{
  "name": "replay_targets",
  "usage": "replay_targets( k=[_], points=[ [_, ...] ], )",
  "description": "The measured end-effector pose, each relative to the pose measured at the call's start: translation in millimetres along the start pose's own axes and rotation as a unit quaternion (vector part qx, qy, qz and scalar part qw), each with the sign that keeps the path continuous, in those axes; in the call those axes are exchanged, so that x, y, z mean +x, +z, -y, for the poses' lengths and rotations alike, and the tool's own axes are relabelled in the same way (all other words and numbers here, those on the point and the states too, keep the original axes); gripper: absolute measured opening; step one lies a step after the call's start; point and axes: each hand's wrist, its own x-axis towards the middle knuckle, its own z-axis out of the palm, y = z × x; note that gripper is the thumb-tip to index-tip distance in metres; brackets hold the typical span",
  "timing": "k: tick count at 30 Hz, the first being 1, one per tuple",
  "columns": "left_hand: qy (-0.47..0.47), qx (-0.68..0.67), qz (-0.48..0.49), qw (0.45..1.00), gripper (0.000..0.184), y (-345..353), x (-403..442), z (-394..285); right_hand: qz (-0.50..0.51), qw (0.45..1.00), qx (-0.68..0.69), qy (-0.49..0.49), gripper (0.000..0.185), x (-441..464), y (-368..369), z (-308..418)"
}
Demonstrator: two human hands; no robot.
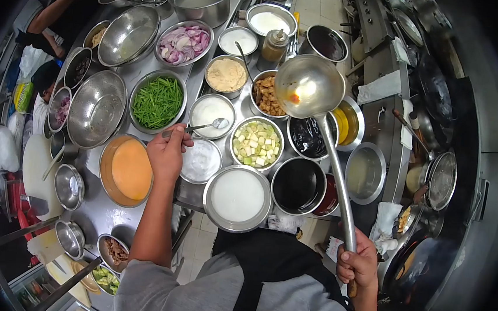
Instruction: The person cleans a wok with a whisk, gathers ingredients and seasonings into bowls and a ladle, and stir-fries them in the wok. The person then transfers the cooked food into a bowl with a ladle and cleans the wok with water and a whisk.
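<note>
My left hand (169, 149) is closed round the handle of a small metal spoon (220, 123). The spoon's bowl is over a bowl of white powder (207, 106). In my right hand (359, 260) is the long handle of a big steel ladle (309, 93). Its round bowl hangs above the containers, with a small orange-red spot inside, and partly hides a bowl of dark sauce (307, 138) and a bowl of brown chunks (268, 98). Close to the spoon are a bowl of diced green and white vegetable (256, 142) and another white-filled bowl (200, 160).
Cut green vegetables (157, 102), sliced red onions (183, 44) and an orange liquid (131, 169) fill bowls on the left. A bowl of white liquid (237, 196) sits at the counter's near edge. Woks and a stove line the right. Another person's arm (62, 6) reaches in at upper left.
</note>
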Motion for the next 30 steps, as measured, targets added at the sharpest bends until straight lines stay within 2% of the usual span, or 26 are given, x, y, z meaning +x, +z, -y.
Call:
replay_targets(
  k=[7,30],
  points=[
    [0.016,0.017,0.005,1.0,0.024,2,1,-1,0.017,0.997,-0.077,0.022,0.063,6,-3,-9],
    [-0.021,-0.003,0.005,1.0,0.022,-2,8,4,0.015,0.997,-0.072,0.019,0.063,7,1,-5]
  ],
)
